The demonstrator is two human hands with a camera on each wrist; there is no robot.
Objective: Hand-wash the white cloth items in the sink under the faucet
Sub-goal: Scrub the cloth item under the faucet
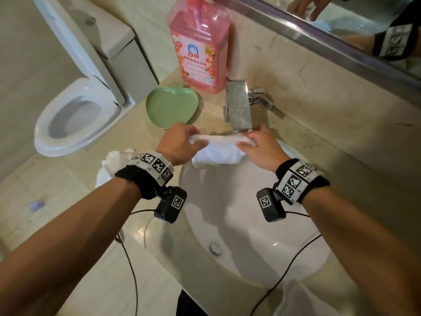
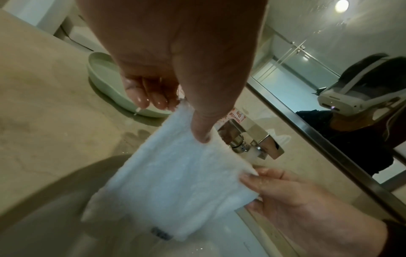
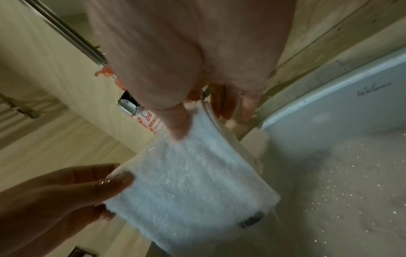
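Observation:
A small white terry cloth (image 1: 218,149) hangs stretched between both hands just below the chrome faucet (image 1: 238,106), over the far rim of the white sink (image 1: 239,224). My left hand (image 1: 182,142) pinches its left top corner between thumb and fingers. My right hand (image 1: 257,142) pinches the right top corner. In the left wrist view the cloth (image 2: 175,177) is wet, and water runs from the faucet spout (image 2: 252,153) behind it. The right wrist view shows the same cloth (image 3: 193,177) with a dark label at its lower edge. A second white cloth (image 1: 114,163) lies crumpled on the counter at the left.
A pink detergent bottle (image 1: 200,46) stands behind a green heart-shaped dish (image 1: 173,106) on the beige counter. A toilet (image 1: 75,115) is to the left. A mirror (image 1: 341,26) runs along the back wall. The sink drain (image 1: 215,248) is uncovered. Camera cables trail over the front rim.

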